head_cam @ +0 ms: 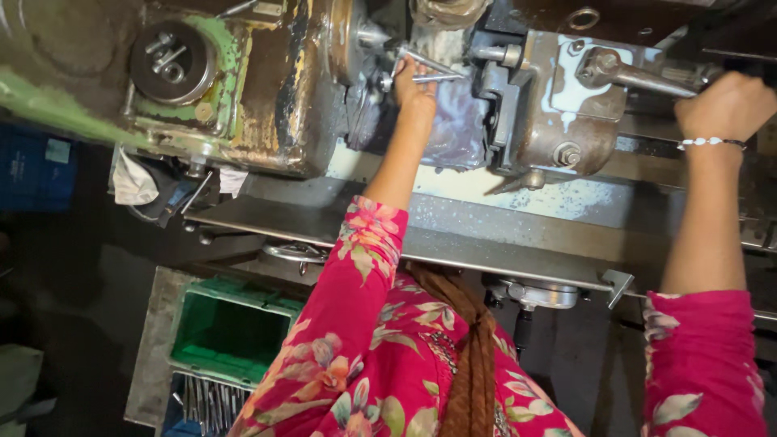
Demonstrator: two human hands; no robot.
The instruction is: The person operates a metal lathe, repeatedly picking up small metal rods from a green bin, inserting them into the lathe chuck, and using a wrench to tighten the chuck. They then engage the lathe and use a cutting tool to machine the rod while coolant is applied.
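My left hand [414, 91] reaches up to the chuck area of an old lathe [267, 97], its fingers closed around a thin metal rod [433, 68] that sticks out beside the chuck. Far to the right, my right hand [728, 103] is closed on the end of a long metal lever [627, 75] mounted on the grey tool carriage [558, 121]. A beaded bracelet [711, 142] circles the right wrist. Both sleeves are pink with a flower print. White coolant stains the carriage and the bed below it.
A round dial [171, 60] sits on the worn green headstock. A rag [133, 182] hangs under it. Below the bed rail [486, 251] stands a green plastic crate [231, 328], with a bin of several metal rods [206, 400] under it.
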